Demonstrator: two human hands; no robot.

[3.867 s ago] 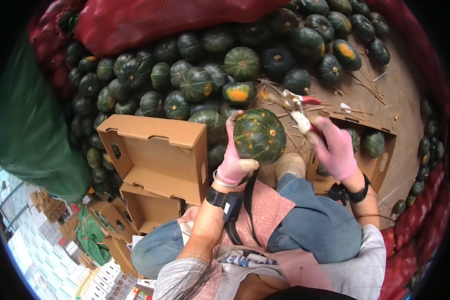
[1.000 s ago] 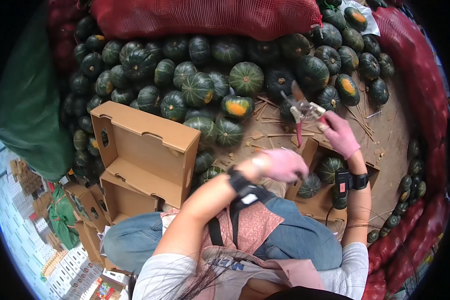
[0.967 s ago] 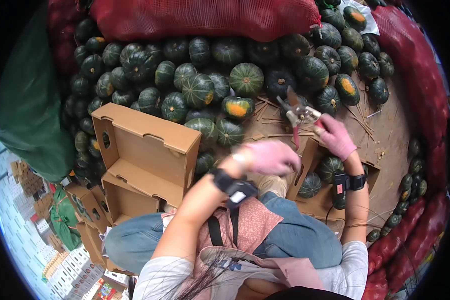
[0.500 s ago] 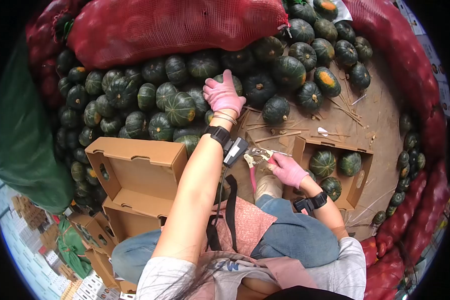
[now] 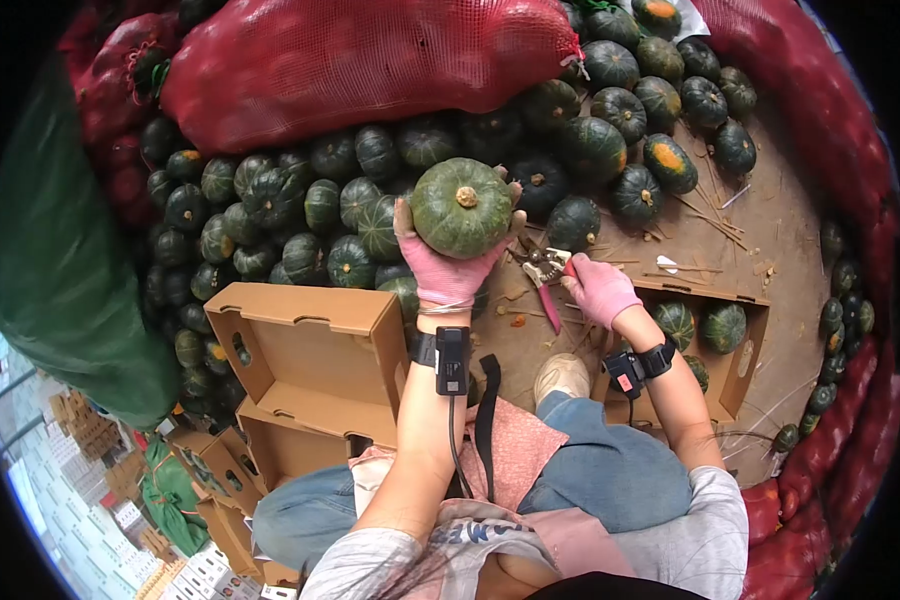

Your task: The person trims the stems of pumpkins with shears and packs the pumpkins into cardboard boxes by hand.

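Observation:
A round green pumpkin (image 5: 462, 210) rests in my left hand (image 5: 448, 272), stem side up, with the gloved palm under it and fingertips curled round its sides. My right hand (image 5: 604, 292), also in a pink glove, is closed on a pair of pruning shears (image 5: 547, 275) with red-pink handles. The shears are right of the pumpkin and below it, apart from it, with one handle hanging free. Just right of that hand is a cardboard box (image 5: 750, 355) holding several pumpkins (image 5: 723, 327).
A heap of green pumpkins (image 5: 310, 255) lies beyond my hands, under a red mesh sack (image 5: 370, 70). An open cardboard box (image 5: 300, 350) stands at left, near a green cover (image 5: 65, 270). Stem scraps (image 5: 715, 222) litter the brown floor. More red sacks (image 5: 820, 120) line the right.
My left hand has turned palm up and lifted a pumpkin from the heap, drawing it nearer. My right hand has moved slightly up and right with the shears.

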